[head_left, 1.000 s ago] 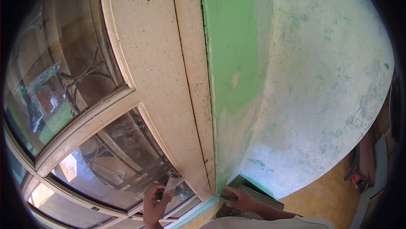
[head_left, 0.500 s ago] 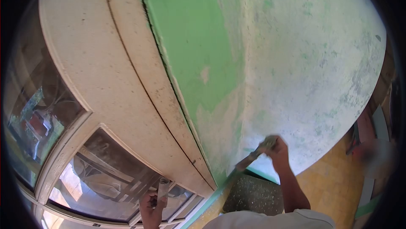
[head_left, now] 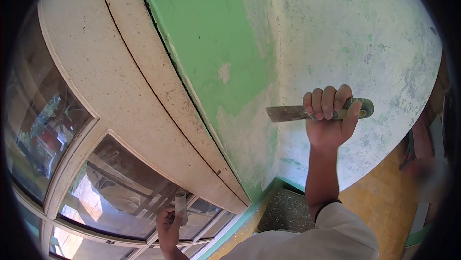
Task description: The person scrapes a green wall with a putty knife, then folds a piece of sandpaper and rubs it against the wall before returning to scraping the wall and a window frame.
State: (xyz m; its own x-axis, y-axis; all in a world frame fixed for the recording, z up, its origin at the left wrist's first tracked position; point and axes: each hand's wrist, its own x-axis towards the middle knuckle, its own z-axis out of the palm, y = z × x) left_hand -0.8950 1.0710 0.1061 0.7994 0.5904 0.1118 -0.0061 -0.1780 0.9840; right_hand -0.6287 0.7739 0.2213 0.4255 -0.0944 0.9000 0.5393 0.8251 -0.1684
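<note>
My right hand (head_left: 327,123) is closed around the dark green handle of a putty knife (head_left: 287,113). Its flat, worn metal blade points left, near the corner where the partly bared green wall (head_left: 216,34) meets the whitish, patchy wall (head_left: 355,44). Whether the blade tip touches the wall is hard to tell. Low on the left, my left hand (head_left: 168,225) grips a small grey tube-like thing (head_left: 180,204) upright, in front of the window panes. Its exact kind does not show.
A cream wooden frame (head_left: 120,77) with glass panes (head_left: 115,188) runs along the left. Below the corner, a dark mat or board (head_left: 283,212) covered with pale flecks lies on the yellow tiled floor (head_left: 379,197). Blurred objects (head_left: 427,173) stand at the far right.
My right hand has risen from low in the corner with the putty knife, whose blade now lies nearly level. My left hand has shifted slightly, still holding the grey tube-like thing.
</note>
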